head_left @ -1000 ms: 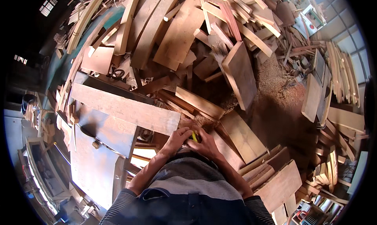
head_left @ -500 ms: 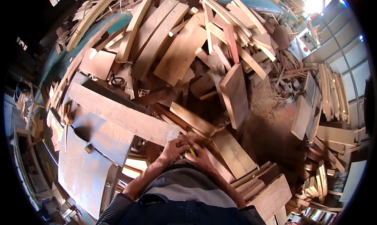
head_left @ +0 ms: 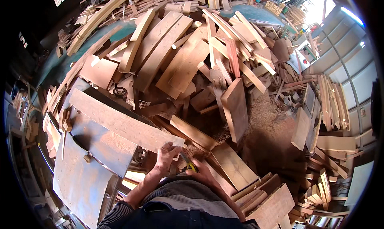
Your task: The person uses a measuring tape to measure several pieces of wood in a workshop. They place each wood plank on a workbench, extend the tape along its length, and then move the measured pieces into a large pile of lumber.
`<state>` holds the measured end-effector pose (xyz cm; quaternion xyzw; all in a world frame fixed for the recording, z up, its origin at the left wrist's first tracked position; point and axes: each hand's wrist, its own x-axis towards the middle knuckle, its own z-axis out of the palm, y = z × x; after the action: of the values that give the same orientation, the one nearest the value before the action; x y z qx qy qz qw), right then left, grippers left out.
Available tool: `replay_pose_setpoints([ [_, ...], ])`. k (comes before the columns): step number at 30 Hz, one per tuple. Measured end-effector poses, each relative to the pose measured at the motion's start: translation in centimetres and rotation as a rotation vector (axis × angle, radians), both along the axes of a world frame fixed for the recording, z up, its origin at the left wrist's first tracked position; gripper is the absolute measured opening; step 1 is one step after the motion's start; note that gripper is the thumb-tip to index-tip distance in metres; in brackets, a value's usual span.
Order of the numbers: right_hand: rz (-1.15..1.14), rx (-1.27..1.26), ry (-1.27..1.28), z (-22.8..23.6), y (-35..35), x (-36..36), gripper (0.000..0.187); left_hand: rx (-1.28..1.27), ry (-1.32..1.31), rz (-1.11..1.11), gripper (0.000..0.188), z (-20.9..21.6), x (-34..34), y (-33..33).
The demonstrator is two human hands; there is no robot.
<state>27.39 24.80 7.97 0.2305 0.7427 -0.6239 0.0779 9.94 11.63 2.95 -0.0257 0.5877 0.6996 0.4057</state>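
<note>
While the right hand (head_left: 201,174) is wrapped around a yellow-and-black hand tool (head_left: 192,166), the left hand (head_left: 165,157) stands apart from it, just to the left, with fingers bent. A narrow grey strip (head_left: 185,158) projects from the tool toward the left hand; the tool's exact kind is too small to tell, as is whether the left fingers grip anything. The tool lies in front of the striped shirt (head_left: 196,193). Directly beyond the left fingers is the near end of a long plank (head_left: 124,123), which runs away to the left over a blue-grey metal table (head_left: 80,181); contact between fingers and plank cannot be judged. Ahead of both hands lies a squared timber (head_left: 194,132); ahead and right of the right hand, a thick board (head_left: 237,111) leans beside scattered sawdust (head_left: 264,117). Nearer the right hand rests a broad board (head_left: 235,167).
</note>
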Motion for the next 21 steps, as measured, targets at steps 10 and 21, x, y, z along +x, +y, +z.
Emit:
replay_pose_setpoints([
  [10,0.115,0.286,-0.069,-1.7,-0.9,1.4,0.075,0.074,0.148,0.385,0.017,-1.8,-9.2,-2.9],
  [21,-0.002,0.185,-0.040,1.6,-1.4,0.4,0.058,0.036,0.194,0.331,0.020,-1.7,-9.1,-1.7],
])
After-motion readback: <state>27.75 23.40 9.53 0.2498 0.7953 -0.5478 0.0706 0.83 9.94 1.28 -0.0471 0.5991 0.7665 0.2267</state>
